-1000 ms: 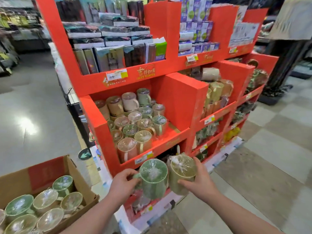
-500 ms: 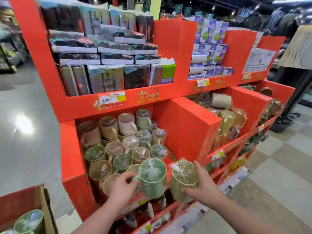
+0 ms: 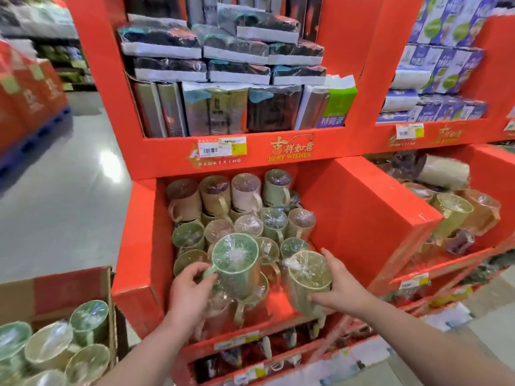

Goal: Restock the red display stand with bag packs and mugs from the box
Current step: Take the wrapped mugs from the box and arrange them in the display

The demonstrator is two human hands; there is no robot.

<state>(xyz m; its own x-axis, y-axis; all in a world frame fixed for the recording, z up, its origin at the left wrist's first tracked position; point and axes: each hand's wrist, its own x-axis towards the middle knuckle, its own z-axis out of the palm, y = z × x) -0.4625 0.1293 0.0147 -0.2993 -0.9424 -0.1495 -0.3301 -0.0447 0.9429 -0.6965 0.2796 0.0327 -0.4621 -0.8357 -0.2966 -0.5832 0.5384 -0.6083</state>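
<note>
My left hand (image 3: 188, 293) grips a green plastic-wrapped mug (image 3: 236, 264) by its handle, over the front rows of mugs in the middle bin of the red display stand (image 3: 359, 218). Gripped from the side by my right hand (image 3: 338, 285) is a yellow-green wrapped mug (image 3: 306, 282), tilted above the bin's bare front right corner. Several wrapped mugs (image 3: 245, 215) fill the bin behind them. Bag packs (image 3: 223, 79) are stacked on the shelf above. The cardboard box (image 3: 72, 288) at lower left holds several more wrapped mugs (image 3: 89, 316).
A second red section to the right holds more mugs (image 3: 451, 215) and purple-and-green packs (image 3: 440, 65). Lower shelves with price tags (image 3: 239, 338) sit beneath the bin. A grey floor aisle (image 3: 61, 196) runs along the left, with red cartons (image 3: 28, 93) on a blue pallet.
Both hands have carried their mugs up and forward from below the shelf front to over the middle bin. The view has moved closer to the stand.
</note>
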